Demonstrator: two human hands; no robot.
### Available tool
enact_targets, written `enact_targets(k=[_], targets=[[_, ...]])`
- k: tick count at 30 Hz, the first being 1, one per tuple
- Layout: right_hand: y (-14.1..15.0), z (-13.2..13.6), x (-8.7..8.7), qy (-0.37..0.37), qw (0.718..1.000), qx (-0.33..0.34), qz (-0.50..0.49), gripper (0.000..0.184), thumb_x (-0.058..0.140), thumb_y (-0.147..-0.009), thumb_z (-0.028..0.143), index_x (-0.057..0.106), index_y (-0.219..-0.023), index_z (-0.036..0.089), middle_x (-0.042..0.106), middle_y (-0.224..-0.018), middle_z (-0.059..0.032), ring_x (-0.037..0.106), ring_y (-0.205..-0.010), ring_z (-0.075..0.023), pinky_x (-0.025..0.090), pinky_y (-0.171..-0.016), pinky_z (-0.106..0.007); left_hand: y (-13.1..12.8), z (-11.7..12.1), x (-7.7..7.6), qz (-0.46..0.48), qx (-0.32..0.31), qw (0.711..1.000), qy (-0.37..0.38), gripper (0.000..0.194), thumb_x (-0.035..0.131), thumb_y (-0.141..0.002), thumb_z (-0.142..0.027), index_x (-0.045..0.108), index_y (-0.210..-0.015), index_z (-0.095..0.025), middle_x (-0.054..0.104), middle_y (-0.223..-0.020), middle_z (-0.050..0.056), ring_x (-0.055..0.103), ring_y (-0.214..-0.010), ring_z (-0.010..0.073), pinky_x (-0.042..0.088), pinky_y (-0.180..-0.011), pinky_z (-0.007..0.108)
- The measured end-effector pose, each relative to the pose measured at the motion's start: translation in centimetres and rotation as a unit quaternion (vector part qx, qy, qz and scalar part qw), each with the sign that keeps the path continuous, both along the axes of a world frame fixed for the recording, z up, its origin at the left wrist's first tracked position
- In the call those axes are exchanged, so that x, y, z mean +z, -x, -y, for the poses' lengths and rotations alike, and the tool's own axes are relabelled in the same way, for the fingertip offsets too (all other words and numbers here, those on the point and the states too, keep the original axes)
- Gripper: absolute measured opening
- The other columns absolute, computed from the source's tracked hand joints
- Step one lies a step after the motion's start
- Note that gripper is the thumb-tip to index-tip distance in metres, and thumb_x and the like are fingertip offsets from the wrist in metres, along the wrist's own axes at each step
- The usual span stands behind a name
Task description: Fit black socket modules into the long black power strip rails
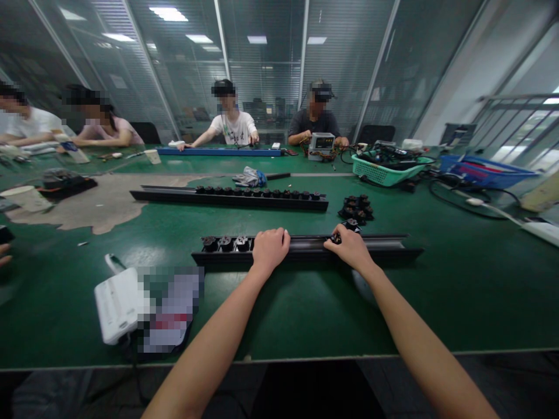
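Note:
A black metal channel (305, 254) lies lengthwise in front of me on the table. Several round black socket modules (225, 243) sit in its left end. My left hand (269, 249) is closed over the channel just right of those modules; its fingertips are partly hidden. Over the channel's right part, my right hand (351, 247) pinches a small black socket module (335, 238), mostly covered by the fingers. Just behind that hand is another black module (351, 224). A pile of loose modules (356, 208) lies farther back.
Beyond lies a second black channel (236, 199) holding several modules. A glove (251, 177), a green basket (388, 169) and a blue basket (484, 170) stand farther off. A white device (121, 305) lies front left. Several people sit around the green table (314, 314).

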State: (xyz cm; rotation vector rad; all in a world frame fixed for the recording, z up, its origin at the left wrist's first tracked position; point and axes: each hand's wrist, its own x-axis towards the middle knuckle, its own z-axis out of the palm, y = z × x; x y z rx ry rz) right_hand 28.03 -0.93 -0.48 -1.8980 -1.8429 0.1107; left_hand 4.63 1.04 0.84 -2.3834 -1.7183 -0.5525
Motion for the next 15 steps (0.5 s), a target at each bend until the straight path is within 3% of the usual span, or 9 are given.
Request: enact_targets(k=[15], targets=[[-0.06,-0.20,-0.37,-0.004,1.000,0.001,-0.002,0.022,0.055,-0.077,0.043,0.047,-0.082,0.023,0.063,-0.081,-0.0051,0.057,-0.076,-0.0198,0.036,-0.070,-0.029,0.02,0.00,-0.04,-0.001,-0.002,1.000,0.007,0.043,0.028,-0.101,-0.034,0.065,-0.088,-0.017,0.072,-0.090,0.009,0.067,-0.082,0.0232,0.040,-0.073,0.034]])
